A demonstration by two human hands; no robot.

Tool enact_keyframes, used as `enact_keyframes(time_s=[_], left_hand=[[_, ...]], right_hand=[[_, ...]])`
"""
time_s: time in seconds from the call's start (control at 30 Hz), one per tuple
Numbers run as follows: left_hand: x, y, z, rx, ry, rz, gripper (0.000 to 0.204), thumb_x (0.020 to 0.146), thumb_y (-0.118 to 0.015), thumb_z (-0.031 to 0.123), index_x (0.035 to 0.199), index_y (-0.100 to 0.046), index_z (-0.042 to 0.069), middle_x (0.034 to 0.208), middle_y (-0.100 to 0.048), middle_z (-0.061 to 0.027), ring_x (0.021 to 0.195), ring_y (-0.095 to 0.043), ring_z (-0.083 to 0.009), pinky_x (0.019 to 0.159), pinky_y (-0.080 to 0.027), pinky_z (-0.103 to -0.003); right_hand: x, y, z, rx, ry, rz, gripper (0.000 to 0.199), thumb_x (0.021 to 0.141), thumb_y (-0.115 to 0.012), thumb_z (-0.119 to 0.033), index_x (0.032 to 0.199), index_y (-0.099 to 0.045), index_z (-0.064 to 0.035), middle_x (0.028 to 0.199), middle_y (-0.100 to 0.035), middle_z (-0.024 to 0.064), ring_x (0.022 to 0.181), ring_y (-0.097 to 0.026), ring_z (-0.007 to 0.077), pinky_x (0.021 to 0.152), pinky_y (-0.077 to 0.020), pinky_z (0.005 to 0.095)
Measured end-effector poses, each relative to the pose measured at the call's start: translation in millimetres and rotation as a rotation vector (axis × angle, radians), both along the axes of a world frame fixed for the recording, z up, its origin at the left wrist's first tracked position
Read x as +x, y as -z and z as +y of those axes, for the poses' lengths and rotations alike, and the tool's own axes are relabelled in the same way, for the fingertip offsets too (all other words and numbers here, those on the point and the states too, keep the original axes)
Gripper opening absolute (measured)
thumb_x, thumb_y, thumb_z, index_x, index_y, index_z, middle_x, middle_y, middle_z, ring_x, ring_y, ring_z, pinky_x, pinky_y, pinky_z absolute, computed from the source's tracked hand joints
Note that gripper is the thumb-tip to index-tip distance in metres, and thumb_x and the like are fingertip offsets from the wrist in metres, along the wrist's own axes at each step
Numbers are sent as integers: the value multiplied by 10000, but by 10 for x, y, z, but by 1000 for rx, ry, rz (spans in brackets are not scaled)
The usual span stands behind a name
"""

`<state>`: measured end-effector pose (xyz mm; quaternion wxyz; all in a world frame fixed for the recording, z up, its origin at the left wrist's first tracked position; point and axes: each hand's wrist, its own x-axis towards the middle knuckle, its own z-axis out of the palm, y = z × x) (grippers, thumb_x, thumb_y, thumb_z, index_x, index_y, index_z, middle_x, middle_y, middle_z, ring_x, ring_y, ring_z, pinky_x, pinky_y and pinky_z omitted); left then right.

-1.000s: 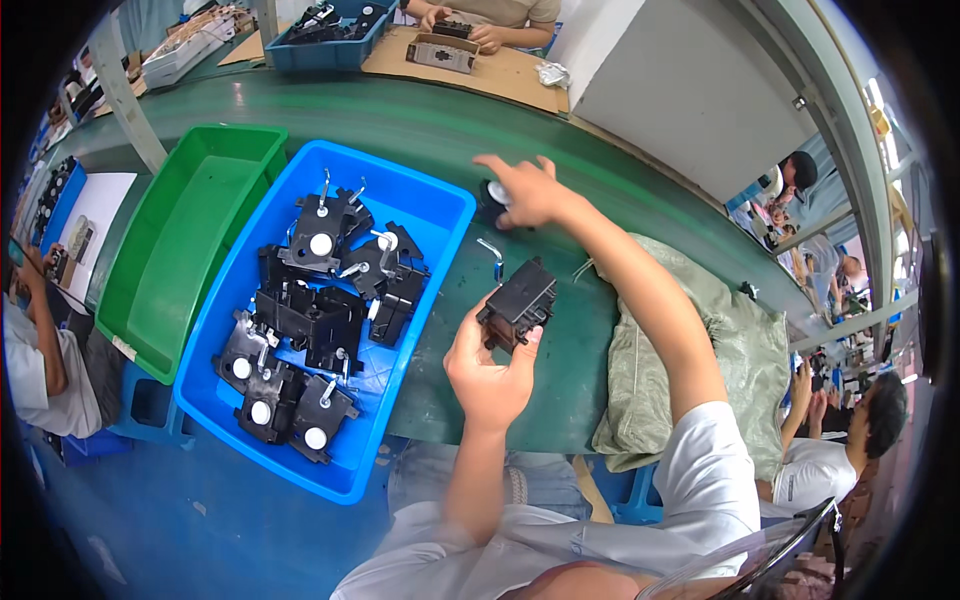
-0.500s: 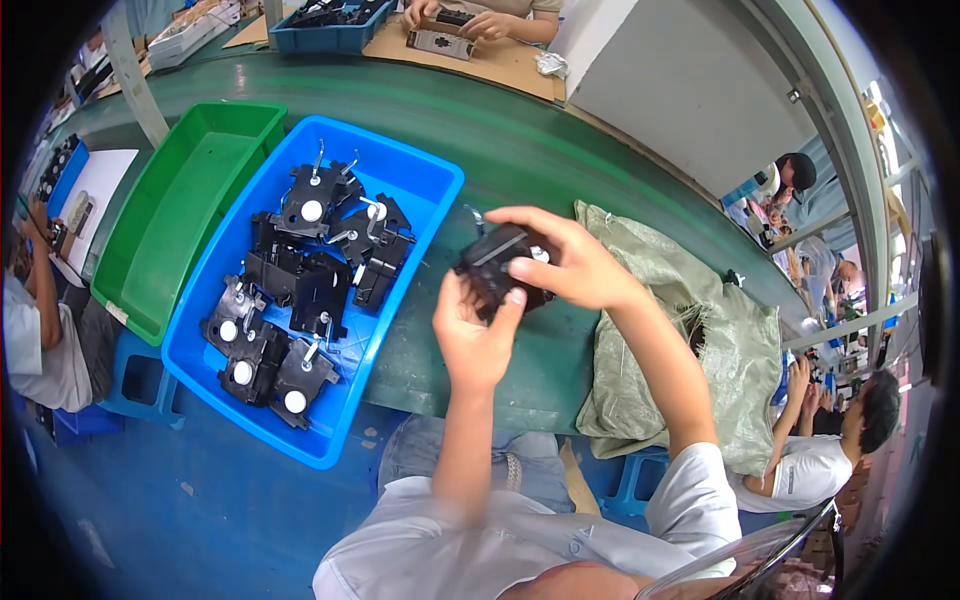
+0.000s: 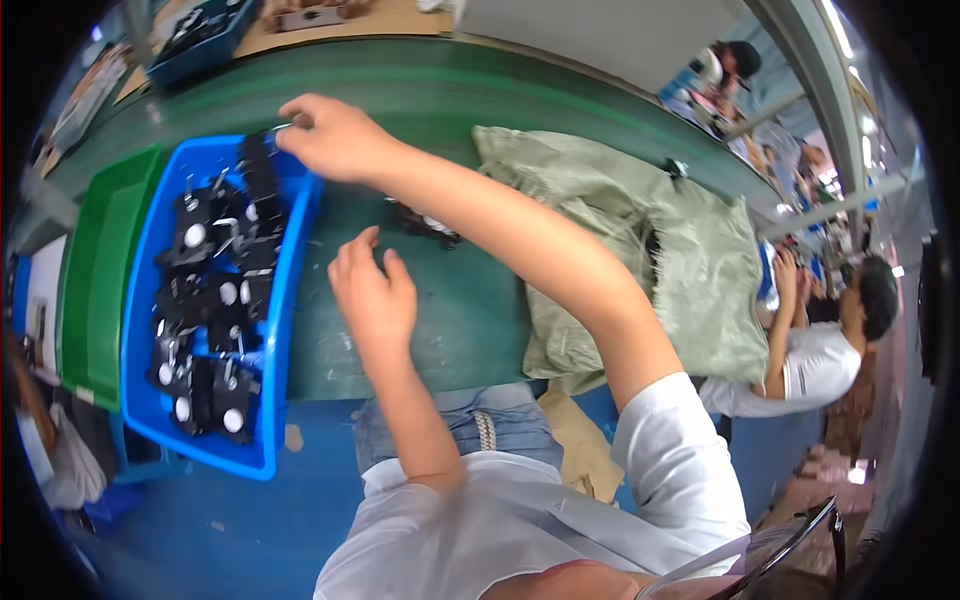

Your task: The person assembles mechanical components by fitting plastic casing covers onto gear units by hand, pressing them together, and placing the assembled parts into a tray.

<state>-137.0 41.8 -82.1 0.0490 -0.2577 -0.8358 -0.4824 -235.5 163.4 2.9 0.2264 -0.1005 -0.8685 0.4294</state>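
**Right hand at the blue bin, left hand waiting**

The right hand (image 3: 335,135) reaches across to the far rim of the blue bin (image 3: 282,300), its fingers pinched on a black part (image 3: 262,172) with a thin metal pin, held right over the heap of similar black parts (image 3: 205,310) so it lands among them. The left hand (image 3: 372,295) hovers over the green worktop (image 3: 440,320), fingers loosely curled and holding nothing, free for the next piece. 1 more black part (image 3: 425,222) lies on the worktop, half hidden under the right forearm. An empty green bin (image 3: 90,270) sits beside the blue one, and a grey-green sack (image 3: 640,240) lies slumped to the right. Motion blur hides the exact grip; the bins' outer edges bend into the rim.
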Motion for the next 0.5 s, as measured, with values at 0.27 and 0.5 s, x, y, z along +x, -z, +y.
enact_keyframes(time_s=[0.27,0.5], left_hand=[[145,-29,10,-166,125,96,334,838,-623,114,1160,-619,25,1100,-624,-141,1019,-547,-332,918,-426,-431],[211,-147,69,-284,187,75,332,859,-643,208,1143,-645,35,1088,-657,-120,1011,-587,-326,919,-445,-430]], right_hand=[[2386,-258,886,182,-237,-609,136,913,-562,-122,923,-676,-48,823,-665,14,700,-566,140,677,-466,285],[3786,81,1552,417,403,-1112,138,825,-611,-172,907,-669,-78,909,-666,64,786,-607,251,722,-498,344]])
